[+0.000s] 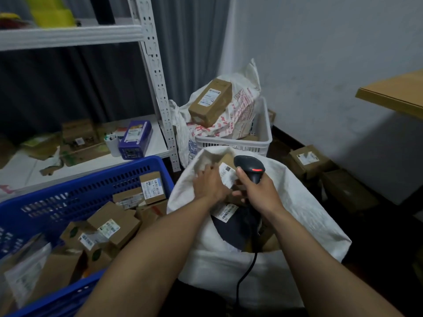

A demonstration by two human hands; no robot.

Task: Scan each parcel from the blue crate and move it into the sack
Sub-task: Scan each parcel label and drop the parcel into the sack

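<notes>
Over sack (297, 202), barcode-labelled parcel (227, 173).

We saw a white metal rack (158, 88) before dark curtains (57, 88), a pale wall (320, 53), and a wooden tabletop (393, 94).

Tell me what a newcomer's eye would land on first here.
The two hands meet at centre over the open white sack: the right hand grips a black barcode scanner with a glowing red light, the left hand holds a labelled parcel at the sack's mouth. Next, the blue crate at lower left, piled with cardboard parcels.
</notes>
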